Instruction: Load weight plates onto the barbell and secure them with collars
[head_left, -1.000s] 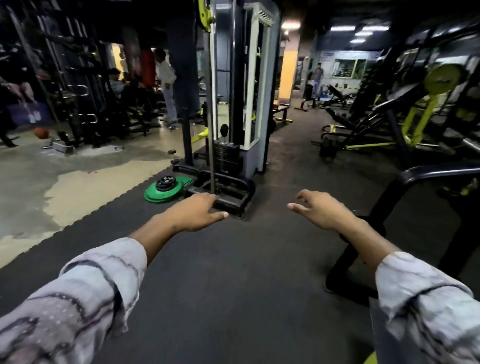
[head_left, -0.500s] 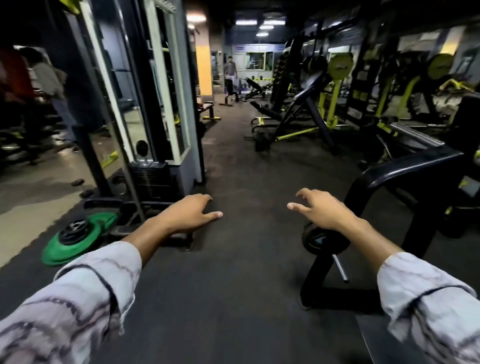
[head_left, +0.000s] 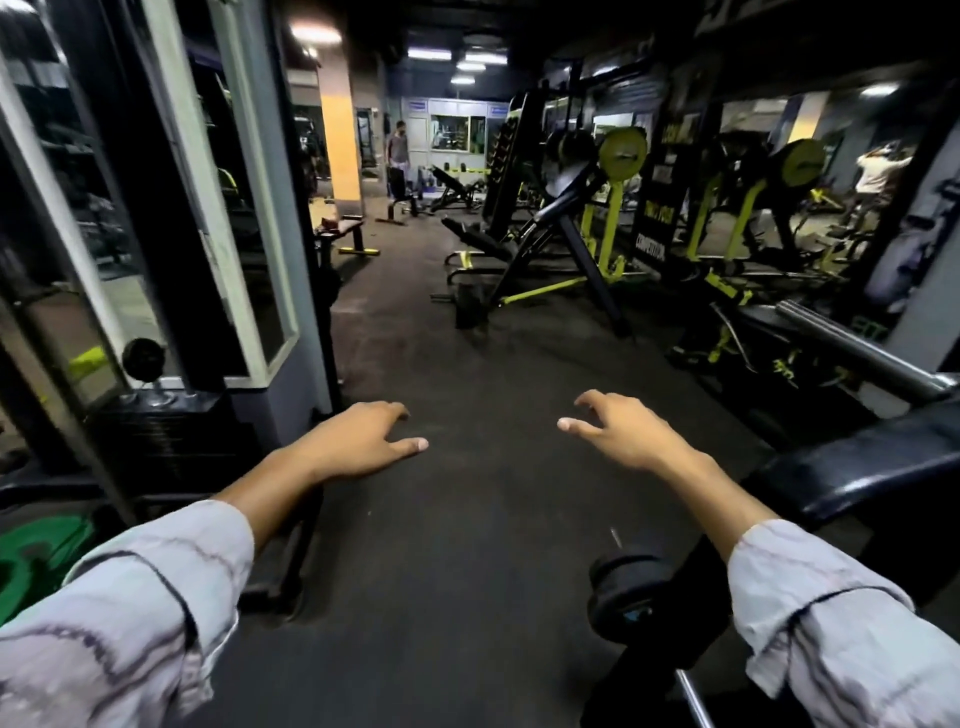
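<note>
My left hand (head_left: 350, 447) and my right hand (head_left: 631, 439) reach out in front of me above the dark rubber floor, palms down, fingers apart, both holding nothing. A green weight plate (head_left: 31, 561) lies flat on the floor at the lower left edge, partly cut off. A small black plate (head_left: 631, 597) sits on a bar end at the lower right, under my right forearm. A steel barbell sleeve (head_left: 857, 348) rests on a rack at the right, above a black padded bench (head_left: 857, 475).
A cable machine with a weight stack (head_left: 171, 415) stands close on the left. Yellow and black plate-loaded machines (head_left: 613, 208) line the right side. A person (head_left: 399, 156) stands far down the aisle. An open strip of rubber floor (head_left: 467, 364) runs ahead.
The view has swung right and moved forward: the green plate slid to the lower left edge, and the bench and black plate came nearer. Both hands stay out and empty.
</note>
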